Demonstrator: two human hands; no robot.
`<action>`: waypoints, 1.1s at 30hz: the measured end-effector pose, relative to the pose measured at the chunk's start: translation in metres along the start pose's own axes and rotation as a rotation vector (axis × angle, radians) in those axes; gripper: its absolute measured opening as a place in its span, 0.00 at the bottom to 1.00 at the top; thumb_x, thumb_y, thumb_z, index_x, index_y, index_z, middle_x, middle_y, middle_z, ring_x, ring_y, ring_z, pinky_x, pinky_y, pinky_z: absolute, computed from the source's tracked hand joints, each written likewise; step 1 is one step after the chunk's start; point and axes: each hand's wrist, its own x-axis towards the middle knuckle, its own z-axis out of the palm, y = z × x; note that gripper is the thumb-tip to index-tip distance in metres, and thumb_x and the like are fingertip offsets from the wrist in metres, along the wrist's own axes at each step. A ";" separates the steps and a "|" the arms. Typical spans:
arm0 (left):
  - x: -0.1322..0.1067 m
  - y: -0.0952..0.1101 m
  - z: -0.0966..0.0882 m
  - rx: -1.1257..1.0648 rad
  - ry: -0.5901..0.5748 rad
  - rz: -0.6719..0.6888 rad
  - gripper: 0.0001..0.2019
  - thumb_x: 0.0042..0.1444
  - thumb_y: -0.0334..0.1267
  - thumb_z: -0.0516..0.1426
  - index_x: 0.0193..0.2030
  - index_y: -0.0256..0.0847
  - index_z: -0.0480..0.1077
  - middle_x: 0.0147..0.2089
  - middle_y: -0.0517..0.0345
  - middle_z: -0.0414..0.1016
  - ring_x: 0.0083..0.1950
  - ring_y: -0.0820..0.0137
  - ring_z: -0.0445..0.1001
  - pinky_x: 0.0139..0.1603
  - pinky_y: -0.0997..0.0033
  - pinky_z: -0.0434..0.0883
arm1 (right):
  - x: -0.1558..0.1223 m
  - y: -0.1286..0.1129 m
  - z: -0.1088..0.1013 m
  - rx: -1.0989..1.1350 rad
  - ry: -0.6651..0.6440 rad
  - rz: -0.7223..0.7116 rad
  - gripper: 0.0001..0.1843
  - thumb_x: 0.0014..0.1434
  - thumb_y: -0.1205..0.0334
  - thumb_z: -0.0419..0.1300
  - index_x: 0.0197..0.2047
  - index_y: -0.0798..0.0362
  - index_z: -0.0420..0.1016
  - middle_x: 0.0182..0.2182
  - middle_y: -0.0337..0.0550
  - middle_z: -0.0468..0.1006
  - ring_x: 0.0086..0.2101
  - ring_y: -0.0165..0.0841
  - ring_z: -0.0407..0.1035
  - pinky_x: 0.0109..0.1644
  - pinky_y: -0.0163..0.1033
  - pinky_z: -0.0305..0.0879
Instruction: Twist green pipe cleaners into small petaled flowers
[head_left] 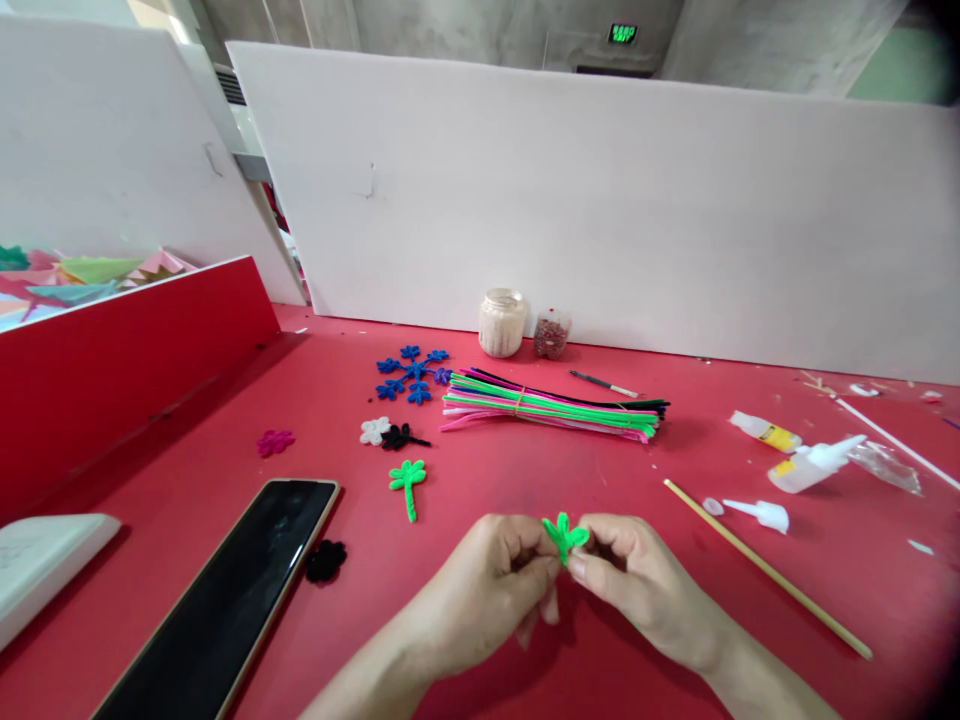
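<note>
Between my two hands is a bright green pipe-cleaner flower (pixel 565 537) with several looped petals pointing up. My left hand (pixel 499 580) pinches its left side between thumb and fingers. From the right, my right hand (pixel 637 580) grips another petal the same way; the flower's lower part is partly hidden by the fingertips. A finished-looking green flower with a twisted stem (pixel 409 485) lies to the left of my hands. Beyond my hands rests a banded bundle of pipe cleaners (pixel 555 405) in green, pink, black and purple.
Left are a phone (pixel 225 600), a black flower (pixel 326 561), a magenta flower (pixel 275 443), a white flower (pixel 375 431) and a blue snowflake shape (pixel 415 371). Right lie a wooden stick (pixel 772 572) and glue bottles (pixel 814 466). A jar (pixel 502 325) stands near the white partition (pixel 600 220).
</note>
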 end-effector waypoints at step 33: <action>0.010 -0.012 0.018 -0.401 0.353 0.098 0.12 0.50 0.43 0.56 0.24 0.36 0.66 0.14 0.66 0.59 0.16 0.80 0.53 0.18 0.79 0.51 | 0.005 0.001 0.021 0.175 0.257 -0.028 0.14 0.59 0.55 0.50 0.26 0.54 0.62 0.20 0.34 0.61 0.23 0.27 0.56 0.26 0.31 0.55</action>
